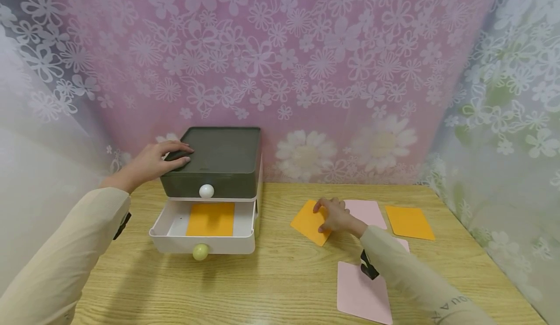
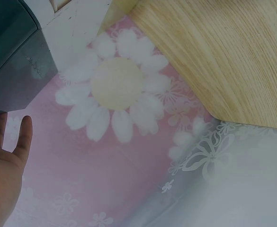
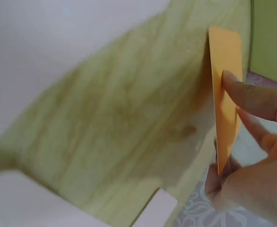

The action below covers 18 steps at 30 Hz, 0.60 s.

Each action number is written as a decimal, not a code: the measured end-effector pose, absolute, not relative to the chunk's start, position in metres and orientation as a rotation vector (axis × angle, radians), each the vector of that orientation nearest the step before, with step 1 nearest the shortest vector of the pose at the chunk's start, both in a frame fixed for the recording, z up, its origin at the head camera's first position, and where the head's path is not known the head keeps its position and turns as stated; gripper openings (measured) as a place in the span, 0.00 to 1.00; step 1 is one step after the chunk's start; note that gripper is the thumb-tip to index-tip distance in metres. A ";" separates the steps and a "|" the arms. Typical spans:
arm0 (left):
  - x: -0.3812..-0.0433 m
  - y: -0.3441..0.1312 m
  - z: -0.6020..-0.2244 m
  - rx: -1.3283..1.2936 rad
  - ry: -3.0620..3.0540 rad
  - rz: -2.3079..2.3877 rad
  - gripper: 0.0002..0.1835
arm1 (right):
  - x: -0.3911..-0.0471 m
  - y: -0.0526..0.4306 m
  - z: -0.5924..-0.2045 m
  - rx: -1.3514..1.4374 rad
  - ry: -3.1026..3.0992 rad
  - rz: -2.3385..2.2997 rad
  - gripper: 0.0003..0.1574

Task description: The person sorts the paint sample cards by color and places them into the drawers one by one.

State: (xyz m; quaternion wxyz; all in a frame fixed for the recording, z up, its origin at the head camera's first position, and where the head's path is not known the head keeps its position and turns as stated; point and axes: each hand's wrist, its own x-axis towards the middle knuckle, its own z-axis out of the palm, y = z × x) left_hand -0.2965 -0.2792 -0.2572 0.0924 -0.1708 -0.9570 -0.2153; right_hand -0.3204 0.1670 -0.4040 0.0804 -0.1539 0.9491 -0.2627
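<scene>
My right hand (image 1: pixel 339 216) pinches an orange square card (image 1: pixel 308 220) above the table, right of the drawer unit. In the right wrist view the card (image 3: pixel 227 90) is seen nearly edge-on, with thumb (image 3: pixel 252 97) on one face and fingers on the other. My left hand (image 1: pixel 154 162) rests on the left edge of the drawer unit's dark top (image 1: pixel 223 147). The left wrist view shows only part of that hand (image 2: pixel 5 161) against the unit's dark side. Below, the white lower drawer (image 1: pixel 175 243) is pulled out, holding another orange card (image 1: pixel 211 219).
Pink cards lie at the right: one (image 1: pixel 367 213) behind my right hand, one (image 1: pixel 365 293) near the front, another (image 1: pixel 402 243) partly under my sleeve. An orange card (image 1: pixel 410 222) lies far right. The dark upper drawer (image 1: pixel 232 186) is closed. A flowered curtain (image 1: pixel 302 72) stands behind the table.
</scene>
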 end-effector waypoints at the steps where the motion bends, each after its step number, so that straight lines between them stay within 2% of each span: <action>1: -0.296 -0.279 -0.257 -0.505 -2.843 -0.638 0.20 | -0.321 0.169 -0.403 -0.476 2.821 -0.788 0.26; 9: -0.298 -0.280 -0.259 -0.505 -2.833 -0.633 0.19 | -0.321 0.182 -0.385 -0.568 2.568 -0.955 0.18; 18: -0.299 -0.280 -0.259 -0.519 -2.821 -0.633 0.19 | -0.325 0.196 -0.372 -0.524 2.384 -1.113 0.20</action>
